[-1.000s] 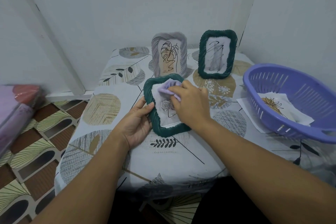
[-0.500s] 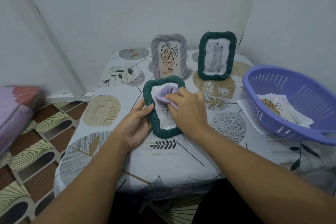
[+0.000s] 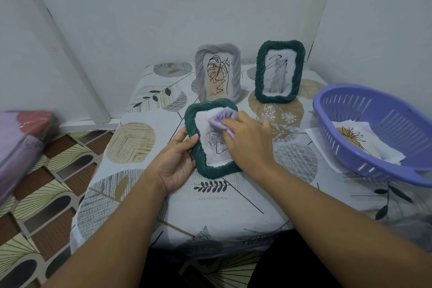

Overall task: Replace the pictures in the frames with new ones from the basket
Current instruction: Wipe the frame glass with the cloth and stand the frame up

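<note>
A dark green picture frame [image 3: 203, 166] lies on the table in front of me, holding a rose drawing [image 3: 214, 139]. My left hand [image 3: 177, 161] grips the frame's left edge, thumb on the rim. My right hand [image 3: 249, 138] holds a lilac cloth [image 3: 222, 117] bunched against the glass near the frame's upper right. Two frames stand upright behind: a grey one [image 3: 218, 72] with a leaf drawing and a green one [image 3: 279, 71] with a scribbled drawing. At the right, a purple basket [image 3: 383, 121] holds loose pictures [image 3: 353, 138].
The table wears a leaf-patterned cloth [image 3: 140, 140] and stands in a white wall corner. A sheet of paper [image 3: 314, 135] sticks out from under the basket. Pink and purple wrapped bundles [image 3: 21, 138] lie at the far left over a patterned floor [image 3: 46, 194].
My right hand has moved the lilac cloth over the glass, from the upper left toward the upper right, uncovering the rose drawing. The left hand keeps its hold on the frame.
</note>
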{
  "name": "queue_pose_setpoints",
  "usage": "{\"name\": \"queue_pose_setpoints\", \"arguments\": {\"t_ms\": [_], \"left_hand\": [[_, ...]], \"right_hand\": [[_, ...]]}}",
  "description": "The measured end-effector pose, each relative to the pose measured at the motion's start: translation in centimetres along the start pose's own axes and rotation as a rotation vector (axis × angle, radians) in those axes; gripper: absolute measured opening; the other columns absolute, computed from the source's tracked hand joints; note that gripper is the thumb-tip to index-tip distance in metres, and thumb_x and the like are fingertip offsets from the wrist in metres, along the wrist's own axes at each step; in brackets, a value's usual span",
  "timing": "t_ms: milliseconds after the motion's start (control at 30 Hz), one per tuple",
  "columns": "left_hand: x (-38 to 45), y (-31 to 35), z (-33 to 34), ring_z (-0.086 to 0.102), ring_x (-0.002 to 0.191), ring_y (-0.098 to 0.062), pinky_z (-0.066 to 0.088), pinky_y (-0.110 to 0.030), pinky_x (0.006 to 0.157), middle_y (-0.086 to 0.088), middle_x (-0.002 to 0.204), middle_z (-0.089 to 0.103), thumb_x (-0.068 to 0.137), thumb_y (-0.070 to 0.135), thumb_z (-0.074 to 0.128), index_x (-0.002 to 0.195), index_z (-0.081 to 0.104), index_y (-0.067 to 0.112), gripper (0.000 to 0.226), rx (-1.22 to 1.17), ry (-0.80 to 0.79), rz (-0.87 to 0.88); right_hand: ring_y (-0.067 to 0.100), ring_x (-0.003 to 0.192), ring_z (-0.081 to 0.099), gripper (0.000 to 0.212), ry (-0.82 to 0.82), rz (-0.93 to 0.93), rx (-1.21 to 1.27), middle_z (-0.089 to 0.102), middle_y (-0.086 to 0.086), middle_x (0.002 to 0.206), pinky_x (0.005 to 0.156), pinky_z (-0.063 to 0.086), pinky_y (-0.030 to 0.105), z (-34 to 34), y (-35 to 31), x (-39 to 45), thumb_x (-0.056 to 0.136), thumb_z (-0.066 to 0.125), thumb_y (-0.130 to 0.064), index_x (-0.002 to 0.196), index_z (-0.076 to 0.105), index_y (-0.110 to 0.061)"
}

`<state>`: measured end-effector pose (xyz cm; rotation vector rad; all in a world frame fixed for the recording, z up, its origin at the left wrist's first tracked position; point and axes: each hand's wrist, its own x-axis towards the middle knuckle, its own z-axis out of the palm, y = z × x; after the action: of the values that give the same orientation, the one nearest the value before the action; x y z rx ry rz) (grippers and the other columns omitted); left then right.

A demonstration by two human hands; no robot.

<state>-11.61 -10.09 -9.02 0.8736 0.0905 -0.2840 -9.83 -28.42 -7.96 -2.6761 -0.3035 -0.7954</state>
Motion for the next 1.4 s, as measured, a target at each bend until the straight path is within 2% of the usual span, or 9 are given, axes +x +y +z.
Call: {"name": "queue_pose_setpoints", "arguments": {"t_ms": [200,367,533,600,733,867,1067,1233,1400], "left_hand": [[0.0,0.0,0.1,0.065,0.121,-0.027,0.058,-0.042,0.097,-0.016,0.139,0.063,0.102,0.0,0.048,0.143,0.056,0.015,0.044,0.016,0.008,0.002],[0.0,0.1,-0.2,0.06,0.127,-0.03,0.053,-0.045,0.103,-0.017,0.141,0.061,0.101,0.0,0.05,0.143,0.056,0.013,0.044,0.0,0.009,0.002],[0.1,0.0,-0.1,0.062,0.125,-0.029,0.053,-0.045,0.103,-0.017,0.139,0.063,0.102,-0.001,0.049,0.141,0.057,0.013,0.043,0.009,0.012,0.002],[0.0,0.0,0.0,0.064,0.121,-0.027,0.054,-0.044,0.101,-0.016,0.138,0.064,0.102,-0.001,0.049,0.141,0.058,0.014,0.043,0.014,0.012,0.006],[0.0,0.0,-0.1,0.063,0.124,-0.028,0.056,-0.043,0.1,-0.015,0.138,0.064,0.102,-0.001,0.049,0.141,0.058,0.015,0.043,-0.003,0.011,0.005],[0.0,0.1,-0.1,0.059,0.129,-0.03,0.051,-0.045,0.105,-0.017,0.139,0.063,0.101,-0.001,0.049,0.141,0.058,0.014,0.044,0.001,0.003,0.002],[0.0,0.0,0.1,0.063,0.123,-0.028,0.053,-0.044,0.102,-0.016,0.137,0.064,0.102,-0.001,0.048,0.142,0.057,0.015,0.044,0.02,0.017,0.009],[0.1,0.0,-0.1,0.061,0.125,-0.029,0.053,-0.045,0.102,-0.016,0.139,0.063,0.101,-0.001,0.05,0.142,0.058,0.015,0.044,0.011,0.028,0.006],[0.3,-0.1,-0.2,0.059,0.13,-0.03,0.053,-0.044,0.103,-0.016,0.139,0.063,0.102,0.0,0.049,0.144,0.056,0.016,0.045,0.028,0.034,0.002]], "right_hand": [[0.014,0.078,0.057,0.021,0.035,-0.01,-0.053,0.064,-0.009,0.098,0.079,0.034,0.037,-0.7,1.3,0.3,0.098,0.06,-0.036,0.114,0.074,-0.034],[0.014,0.084,0.06,0.022,-0.023,0.059,-0.054,0.063,-0.009,0.107,0.079,0.028,0.038,-0.1,-0.2,2.6,0.099,0.058,-0.033,0.116,0.071,-0.037],[0.014,0.078,0.057,0.02,0.021,-0.059,-0.025,0.064,-0.01,0.098,0.076,0.028,0.035,-0.3,0.9,-0.7,0.094,0.067,-0.032,0.113,0.074,-0.035],[0.013,0.078,0.056,0.02,0.029,-0.053,-0.046,0.064,-0.01,0.099,0.077,0.03,0.036,-0.5,1.4,-0.4,0.095,0.064,-0.035,0.113,0.074,-0.035],[0.011,0.084,0.053,0.024,-0.014,0.01,-0.035,0.062,-0.01,0.107,0.078,0.021,0.034,-0.5,0.6,2.3,0.1,0.058,-0.037,0.12,0.071,-0.039],[0.012,0.085,0.057,0.022,-0.051,-0.049,-0.005,0.063,-0.011,0.104,0.078,0.019,0.034,0.0,-0.3,1.5,0.097,0.063,-0.035,0.116,0.073,-0.039],[0.013,0.081,0.058,0.021,0.015,-0.021,-0.066,0.065,-0.009,0.104,0.079,0.029,0.036,-0.8,1.3,0.9,0.098,0.06,-0.035,0.115,0.074,-0.035],[0.014,0.09,0.06,0.022,-0.065,-0.011,-0.093,0.063,-0.01,0.111,0.086,0.031,0.039,-1.2,0.5,2.8,0.101,0.056,-0.034,0.116,0.072,-0.037],[0.014,0.081,0.056,0.021,-0.029,-0.078,-0.046,0.063,-0.01,0.096,0.08,0.03,0.038,-1.5,2.1,-1.1,0.096,0.061,-0.037,0.112,0.075,-0.035]]}}
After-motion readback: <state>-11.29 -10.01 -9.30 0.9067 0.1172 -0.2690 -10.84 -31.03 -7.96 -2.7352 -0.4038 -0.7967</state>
